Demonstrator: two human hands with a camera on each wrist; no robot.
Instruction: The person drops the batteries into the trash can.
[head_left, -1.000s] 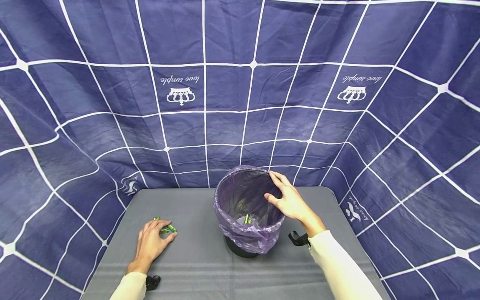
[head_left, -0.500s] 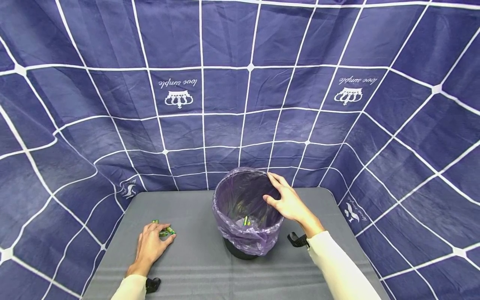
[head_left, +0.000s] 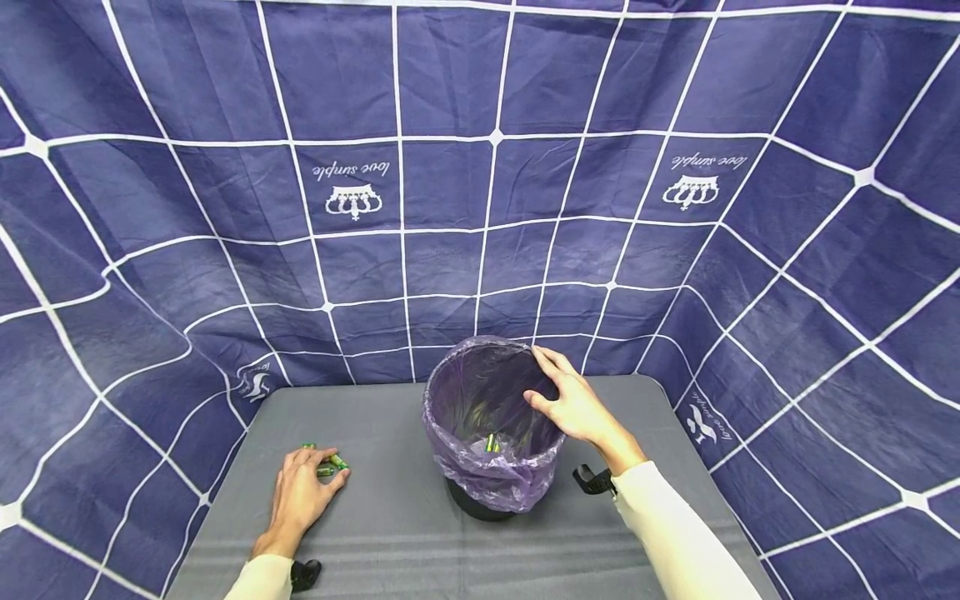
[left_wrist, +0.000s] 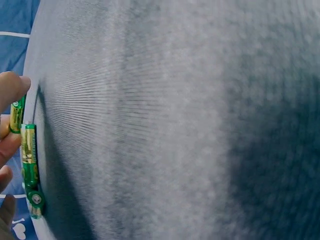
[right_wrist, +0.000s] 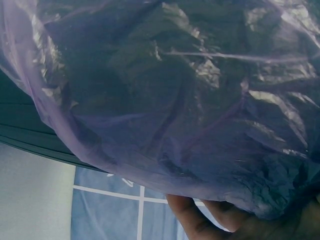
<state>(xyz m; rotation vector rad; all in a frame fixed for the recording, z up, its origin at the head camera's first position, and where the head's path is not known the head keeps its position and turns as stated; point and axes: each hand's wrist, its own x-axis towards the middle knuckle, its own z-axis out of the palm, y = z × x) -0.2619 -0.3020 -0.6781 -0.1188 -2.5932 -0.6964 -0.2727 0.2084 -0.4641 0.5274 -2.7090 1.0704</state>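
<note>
At the left of the table, my left hand (head_left: pixel 300 492) has thumb and index finger pinching a green and yellow battery (left_wrist: pixel 17 116). Beside its fingers more batteries of the same kind lie on the cloth, one battery (left_wrist: pixel 30 155) lengthwise and another battery (left_wrist: pixel 36 200) with its end showing. A dark trash bin (head_left: pixel 478 505) lined with a thin purple bag (head_left: pixel 487 479) stands mid-table. My right hand (head_left: pixel 577 408) holds its right rim, thumb on the inner side and fingers along the outside. Down in the bag lie batteries (head_left: pixel 492 442), partly hidden.
Grey cloth covers the table (head_left: pixel 382 533). A blue curtain (head_left: pixel 450 183) with white grid lines surrounds the table at the back and both sides. Black straps sit at both wrists.
The head view has shifted slightly. Both hands stay in place, the left at the batteries and the right on the bin's rim.
</note>
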